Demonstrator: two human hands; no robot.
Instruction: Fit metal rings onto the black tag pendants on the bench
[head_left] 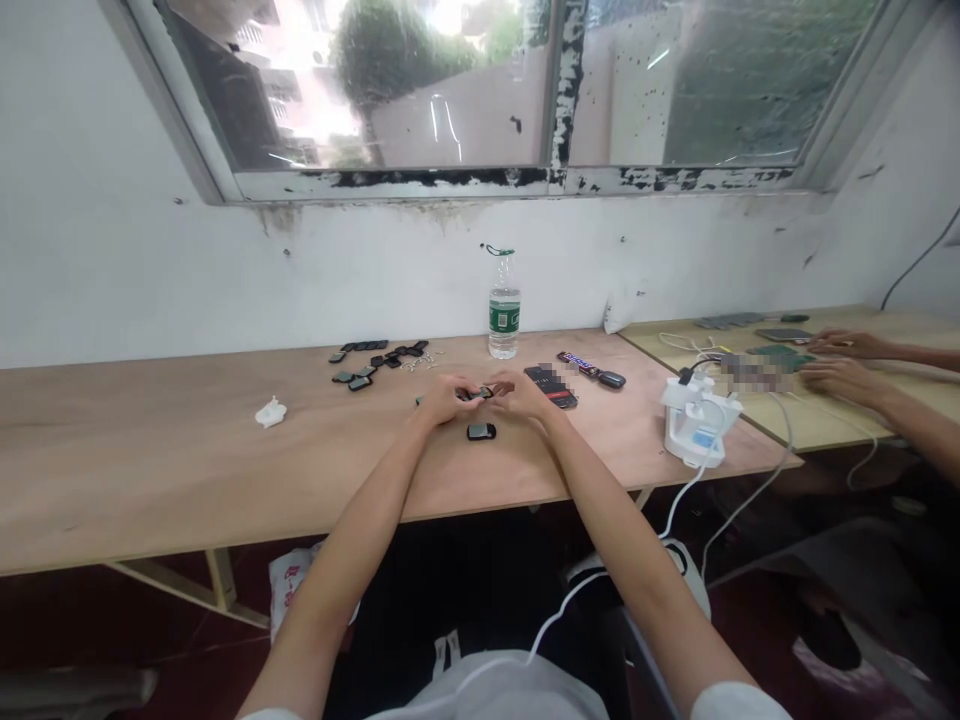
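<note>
One small, dark-edged piece [478,394], partly hidden, is pinched between the curled left hand [444,400] and right hand [519,393] — over a smooth wooden table [187,470], facing a white wall [375,262] and paint-flaked window frame [405,181].

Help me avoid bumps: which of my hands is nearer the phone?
Right. Your right hand is just left of the phone; your left hand is farther left.
</note>
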